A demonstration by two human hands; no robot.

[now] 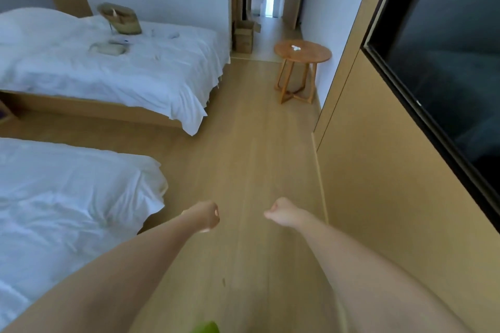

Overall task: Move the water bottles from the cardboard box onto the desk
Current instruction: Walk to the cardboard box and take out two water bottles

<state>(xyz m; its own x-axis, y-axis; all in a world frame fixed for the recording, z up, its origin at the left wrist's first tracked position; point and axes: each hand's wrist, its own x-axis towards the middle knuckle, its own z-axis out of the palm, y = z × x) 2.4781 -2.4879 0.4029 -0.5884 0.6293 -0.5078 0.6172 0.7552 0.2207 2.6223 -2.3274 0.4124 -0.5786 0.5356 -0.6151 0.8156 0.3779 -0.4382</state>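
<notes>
Two empty fists, left hand [207, 216] and right hand [281, 213], fingers curled on nothing; cardboard boxes [244, 35] stand well ahead, left of the round side table [302, 52]. No bottles visible.

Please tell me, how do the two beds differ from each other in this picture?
The far bed carries things on its cover: a woven straw bag and some small items. The near bed shows only rumpled sheet. The far bed's wooden base is visible along its side; the near bed's base is not visible. The far bed lies nearer the cardboard boxes by the doorway. Both have white bedding.
</notes>
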